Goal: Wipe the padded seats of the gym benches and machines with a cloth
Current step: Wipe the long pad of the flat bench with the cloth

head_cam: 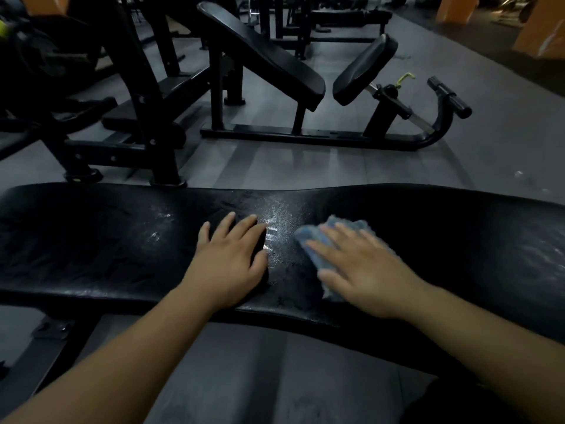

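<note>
A person leans over a black padded flat bench [107, 240] with both hands laid flat on it, one pressing a blue cloth.

The left hand [230, 261] rests palm down on the pad, fingers straight and slightly spread, holding nothing. The right hand [363, 270], arm stretched forward, lies flat on the crumpled blue cloth [308, 237], fingers extended and pointing up-left, pressing it onto the pad rather than gripping it. The cloth sits near the bench's middle, just right of a shiny wet patch [281, 218] between the hands. An incline bench [266, 53] stands beyond on the grey floor [305, 163].
</note>
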The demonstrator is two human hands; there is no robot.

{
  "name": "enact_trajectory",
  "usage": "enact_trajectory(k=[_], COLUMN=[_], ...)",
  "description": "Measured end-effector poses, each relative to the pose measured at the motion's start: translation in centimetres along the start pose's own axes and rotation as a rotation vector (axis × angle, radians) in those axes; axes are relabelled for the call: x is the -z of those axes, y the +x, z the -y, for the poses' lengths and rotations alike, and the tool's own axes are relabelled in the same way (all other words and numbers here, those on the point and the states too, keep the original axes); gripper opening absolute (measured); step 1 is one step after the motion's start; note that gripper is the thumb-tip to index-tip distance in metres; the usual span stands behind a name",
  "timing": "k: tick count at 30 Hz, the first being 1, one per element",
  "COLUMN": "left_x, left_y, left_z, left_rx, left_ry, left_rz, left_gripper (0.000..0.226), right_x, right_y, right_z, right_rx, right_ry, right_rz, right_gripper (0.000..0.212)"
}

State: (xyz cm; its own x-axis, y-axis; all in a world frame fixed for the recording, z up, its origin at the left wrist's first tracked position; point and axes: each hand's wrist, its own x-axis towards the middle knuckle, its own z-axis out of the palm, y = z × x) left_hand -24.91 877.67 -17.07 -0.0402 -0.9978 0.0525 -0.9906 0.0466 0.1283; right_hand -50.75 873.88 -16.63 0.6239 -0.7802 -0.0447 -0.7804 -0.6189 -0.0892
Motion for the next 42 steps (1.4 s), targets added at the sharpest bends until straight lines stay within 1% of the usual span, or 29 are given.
enact_trajectory(k=[2,3,4,5,6,9,11,12,13,15,17,18,19,21,22,23,24,25,27,29,30,32,34,36,37,38,40,41,42], left_x=[-0.1,0.0,0.1,0.3,0.4,0.5,0.6,0.7,0.7,0.8,1.1,1.1,1.1,1.1,1.1,1.1,1.1,1.2,1.3,1.2,1.1,0.8,0.6,0.6,0.7,0.8,1.0,1.1,1.2], left_y=[-0.1,0.0,-0.1,-0.1,-0.2,-0.4,-0.4,-0.4,-0.4,-0.6,-0.5,-0.5,-0.4,-0.1,0.0,0.1,0.2,0.2,0.5,0.7,0.8,1.0,1.1,1.0,0.9,1.0,1.4,1.6,1.7], left_z=[-0.4,-0.5,-0.6,-0.6,-0.6,-0.8,-0.9,-1.0,-1.0,-1.2,-1.2,-1.1,-1.0,-0.3,0.2,0.7,1.3,2.0,3.2,3.8,4.0,4.4,4.5,4.4,4.4,4.7,5.9,6.8,7.7], left_rx=[0.028,0.035,0.043,0.055,0.069,0.081,0.081,0.079,0.081,0.089,0.088,0.092,0.094,0.080,0.053,0.013,-0.033,-0.081,-0.167,-0.220,-0.236,-0.229,-0.214,-0.217,-0.223,-0.231,-0.222,-0.203,-0.181], left_ry=[-0.007,-0.005,-0.001,-0.001,-0.005,0.004,0.022,0.032,0.038,0.037,0.016,-0.003,-0.021,-0.033,-0.023,-0.007,0.015,0.038,0.058,0.048,0.036,0.008,-0.026,-0.033,-0.017,0.002,0.043,0.050,0.047], left_rz=[0.004,0.003,0.002,-0.001,-0.002,0.008,0.017,0.021,0.027,0.035,0.045,0.046,0.041,0.043,0.052,0.058,0.061,0.065,0.064,0.043,0.037,0.039,0.036,0.048,0.062,0.079,0.122,0.133,0.140], left_gripper=[0.076,0.078,0.079,0.081,0.082,0.085,0.087,0.087,0.087,0.085,0.078,0.074,0.071,0.071,0.072,0.075,0.078,0.078,0.077,0.076,0.076,0.078,0.079,0.081,0.080,0.077,0.064,0.061,0.059], right_x=[0.3,0.2,0.0,-0.5,-0.9,-1.8,-1.7,-1.4,-1.2,-0.3,0.1,-0.1,-0.6,-1.3,-1.5,-1.5,-1.5,-1.5,-0.9,-0.7,-0.9,-1.1,-1.3,-1.2,-1.2,-0.9,-0.4,-0.3,-0.4], right_y=[3.9,5.9,7.4,8.1,7.9,1.7,-2.1,-2.5,-1.8,2.0,5.5,6.1,5.9,2.4,0.0,-1.9,-2.5,-2.0,1.8,6.6,8.2,8.1,4.7,1.5,1.3,2.0,5.3,7.4,9.2], right_z=[-1.3,-0.9,0.1,1.5,2.9,6.1,5.3,3.9,2.2,-0.1,0.6,2.0,3.7,6.6,7.1,6.9,6.0,5.0,3.7,4.7,6.0,9.0,11.8,12.7,12.2,11.4,10.2,10.5,11.3], right_rx=[-0.163,-0.235,-0.265,-0.252,-0.197,0.042,0.138,0.135,0.093,-0.043,-0.161,-0.162,-0.119,0.053,0.130,0.166,0.146,0.075,-0.130,-0.315,-0.352,-0.310,-0.220,-0.216,-0.273,-0.372,-0.588,-0.658,-0.684], right_ry=[-0.022,-0.006,0.017,0.045,0.061,0.073,0.088,0.087,0.076,0.065,0.080,0.084,0.074,0.052,0.063,0.081,0.089,0.084,0.057,0.050,0.059,0.066,0.073,0.080,0.067,0.052,0.074,0.097,0.100], right_rz=[-0.017,-0.016,-0.014,-0.015,-0.026,-0.115,-0.108,-0.066,-0.037,-0.012,0.025,0.030,0.019,-0.047,-0.074,-0.083,-0.064,-0.049,-0.046,-0.038,-0.038,-0.057,-0.084,-0.054,-0.039,-0.028,-0.014,-0.012,-0.014], right_gripper=[0.078,0.073,0.068,0.066,0.067,0.070,0.071,0.073,0.077,0.080,0.071,0.068,0.067,0.068,0.066,0.063,0.062,0.064,0.069,0.063,0.060,0.060,0.066,0.070,0.071,0.070,0.061,0.059,0.059])
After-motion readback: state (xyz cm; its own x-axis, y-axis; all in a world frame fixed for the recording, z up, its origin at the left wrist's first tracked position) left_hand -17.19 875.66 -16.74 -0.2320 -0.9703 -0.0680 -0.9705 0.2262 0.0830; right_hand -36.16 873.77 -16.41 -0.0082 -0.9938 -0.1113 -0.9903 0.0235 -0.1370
